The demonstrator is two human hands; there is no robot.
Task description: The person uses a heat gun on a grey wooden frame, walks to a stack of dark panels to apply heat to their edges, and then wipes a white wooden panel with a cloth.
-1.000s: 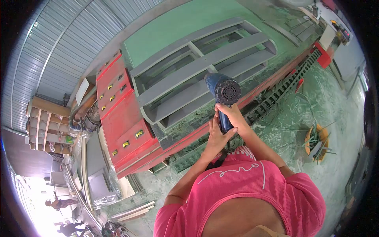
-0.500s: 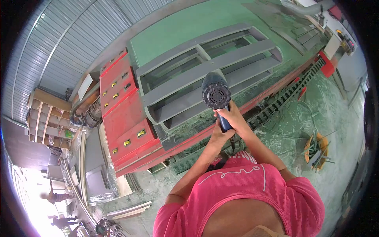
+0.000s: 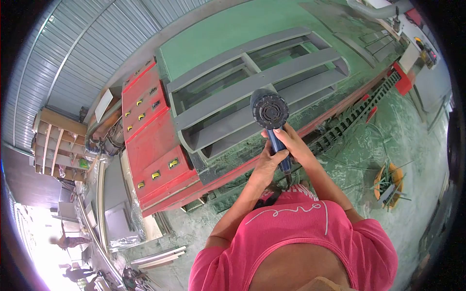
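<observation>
A dark blue heat gun with a round slotted vent at its rear faces me, its front end hidden behind its body. My right hand grips the upper handle, just under the housing. Lower on the same handle, my left hand wraps its fingers round it, close to my right hand. A cord hangs from the bottom of the handle toward my waist. Beyond the tool lies a grey slatted frame with curved ends, and the heat gun overlaps its near slats in this view.
The frame rests on a dusty green machine bed with red panels on its left. A black cable chain runs along the near edge. An orange basin of offcuts stands on the floor at right. People appear far off at lower left.
The heat gun has shifted slightly right and tipped so its rear vent faces me more fully and more of its handle shows. Both hands have moved slightly with it, still gripping.
</observation>
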